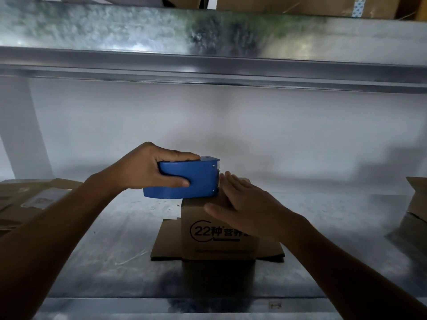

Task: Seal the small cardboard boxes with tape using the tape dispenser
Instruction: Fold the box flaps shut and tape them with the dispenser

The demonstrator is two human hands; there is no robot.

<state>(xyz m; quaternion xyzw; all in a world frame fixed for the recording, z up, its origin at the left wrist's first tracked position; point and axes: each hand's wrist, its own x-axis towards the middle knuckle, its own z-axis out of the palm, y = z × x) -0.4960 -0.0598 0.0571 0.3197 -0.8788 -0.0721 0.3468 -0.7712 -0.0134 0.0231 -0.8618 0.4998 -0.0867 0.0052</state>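
Observation:
A small brown cardboard box with black print on its front stands in the middle of the metal shelf, on a flat piece of cardboard. My left hand grips a blue tape dispenser, held over the box's top left edge with its toothed end pointing right. My right hand lies flat with straight fingers on the box top, its fingertips next to the dispenser's toothed end. The box top is mostly hidden under my hand.
Flattened cardboard boxes lie at the left of the metal shelf. Another cardboard box stands at the right edge. A second metal shelf hangs overhead, with large cartons above it.

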